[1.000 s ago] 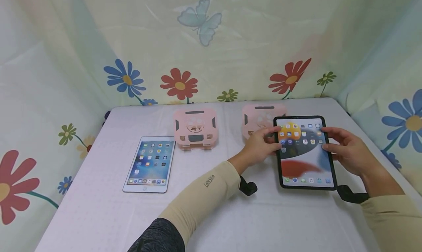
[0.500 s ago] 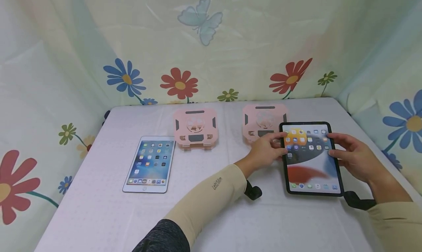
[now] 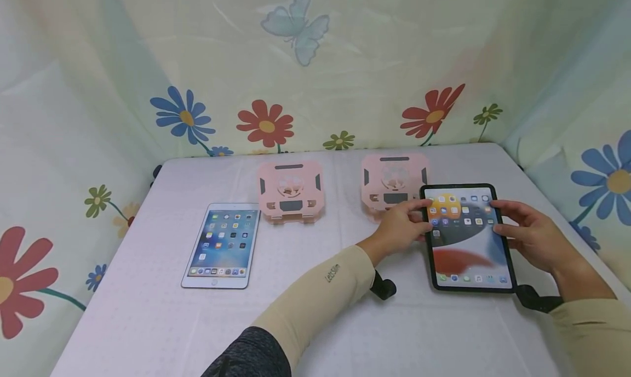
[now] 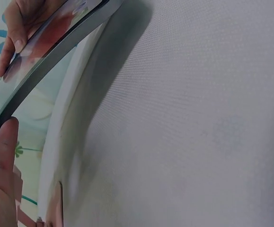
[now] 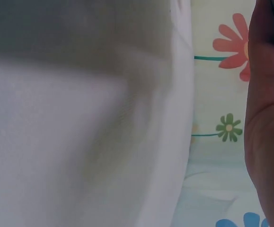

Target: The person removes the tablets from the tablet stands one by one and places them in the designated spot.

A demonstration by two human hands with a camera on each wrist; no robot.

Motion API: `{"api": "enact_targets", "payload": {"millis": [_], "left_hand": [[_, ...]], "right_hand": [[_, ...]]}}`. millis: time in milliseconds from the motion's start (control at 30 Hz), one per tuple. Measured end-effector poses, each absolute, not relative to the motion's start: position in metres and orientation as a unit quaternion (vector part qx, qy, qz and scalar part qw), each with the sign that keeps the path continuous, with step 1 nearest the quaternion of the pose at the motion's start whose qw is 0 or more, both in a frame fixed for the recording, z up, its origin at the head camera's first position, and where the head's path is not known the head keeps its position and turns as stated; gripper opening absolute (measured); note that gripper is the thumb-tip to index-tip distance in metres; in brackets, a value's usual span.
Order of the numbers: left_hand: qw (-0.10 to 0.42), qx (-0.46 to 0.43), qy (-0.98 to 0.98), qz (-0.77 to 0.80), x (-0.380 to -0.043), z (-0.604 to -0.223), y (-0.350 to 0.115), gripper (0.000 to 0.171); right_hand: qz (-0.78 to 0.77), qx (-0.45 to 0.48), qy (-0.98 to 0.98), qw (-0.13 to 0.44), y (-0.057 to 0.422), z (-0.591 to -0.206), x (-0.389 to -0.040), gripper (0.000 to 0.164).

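Note:
A black-framed tablet (image 3: pixel 465 245) with a lit home screen is held by both hands at the right of the head view. My left hand (image 3: pixel 401 226) pinches its left edge near the upper part. On the opposite edge, my right hand (image 3: pixel 534 234) grips it between thumb and fingers. In the left wrist view the tablet (image 4: pixel 44 64) is seen edge-on, raised over the cloth with a shadow below. Just behind its upper left corner lies a pink stand (image 3: pixel 391 177), partly covered by the tablet and left hand. The right wrist view shows my right hand (image 5: pixel 269 123) at its right border.
A white tablet (image 3: pixel 222 245) with a lit screen lies on the left of the white-clothed table (image 3: pixel 148 322). Beside it, near the back, is a second pink folded stand (image 3: pixel 291 185). A flowered curtain (image 3: pixel 355 64) surrounds the table's back and sides.
Both hands have moved the black-framed tablet slightly right and toward the viewer, uncovering more of the right pink stand. Most of this motion came in the first half second.

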State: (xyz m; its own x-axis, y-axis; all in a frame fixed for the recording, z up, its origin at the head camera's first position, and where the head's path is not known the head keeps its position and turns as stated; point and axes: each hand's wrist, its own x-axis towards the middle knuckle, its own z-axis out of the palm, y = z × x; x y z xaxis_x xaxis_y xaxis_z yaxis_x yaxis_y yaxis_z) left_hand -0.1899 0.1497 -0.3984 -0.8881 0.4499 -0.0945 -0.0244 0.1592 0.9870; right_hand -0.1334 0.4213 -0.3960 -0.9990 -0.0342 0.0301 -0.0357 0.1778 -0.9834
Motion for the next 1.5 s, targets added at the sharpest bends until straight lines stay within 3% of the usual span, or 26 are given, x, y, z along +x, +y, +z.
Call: {"api": "enact_targets", "payload": {"millis": [467, 833, 1500], "left_hand": [[0.190, 0.155, 0.751, 0.613, -0.193, -0.401, 0.158, 0.052], [0.164, 0.169, 0.756, 0.611, -0.193, -0.403, 0.168, 0.052], [0.203, 0.164, 0.732, 0.629, -0.192, -0.403, 0.175, 0.060]], "right_hand": [[0.563, -0.002, -0.827, 0.005, 0.428, -0.400, -0.137, 0.048], [0.623, 0.010, -0.782, -0.005, 0.439, -0.399, -0.137, 0.051], [0.687, -0.008, -0.726, -0.030, 0.452, -0.403, -0.138, 0.053]]}}
